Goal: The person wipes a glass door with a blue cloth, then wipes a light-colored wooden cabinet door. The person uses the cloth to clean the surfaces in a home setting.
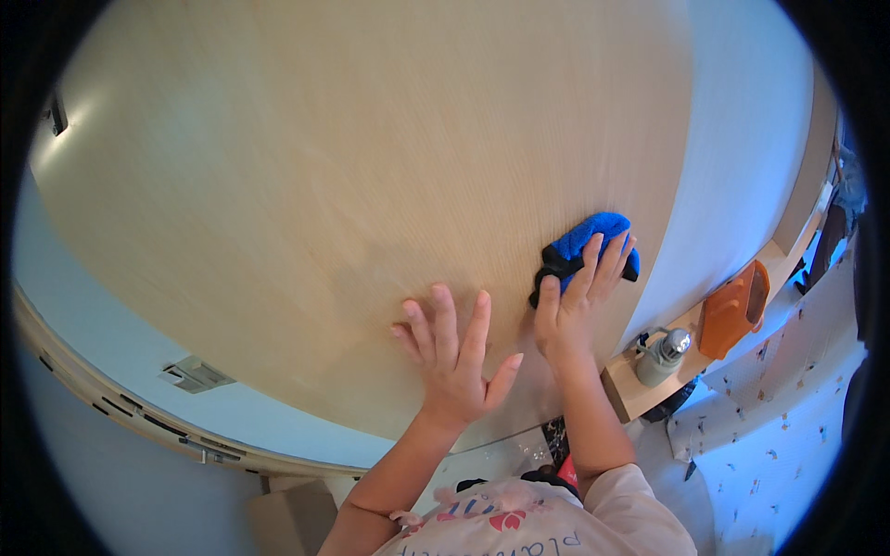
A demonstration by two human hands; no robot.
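In front of me rises a wide, light wood-grain panel (334, 174). My right hand (573, 313) presses a crumpled blue cloth (591, 233) with black edging flat against it, near the panel's right side. Part of the cloth is hidden under the fingers. To the left and a little lower is my left hand (452, 368), fingers spread and holding nothing. Its fingertips are at or close to the wood; I cannot tell whether they touch.
Low on the right, a wooden ledge (622, 386) bears a grey bottle with a silver cap (660, 358) and an orange plastic container (733, 309). A patterned sheet (765, 417) lies beyond. At the left are a wall plate (197, 374), a door frame (149, 424) and a dark handle (57, 115).
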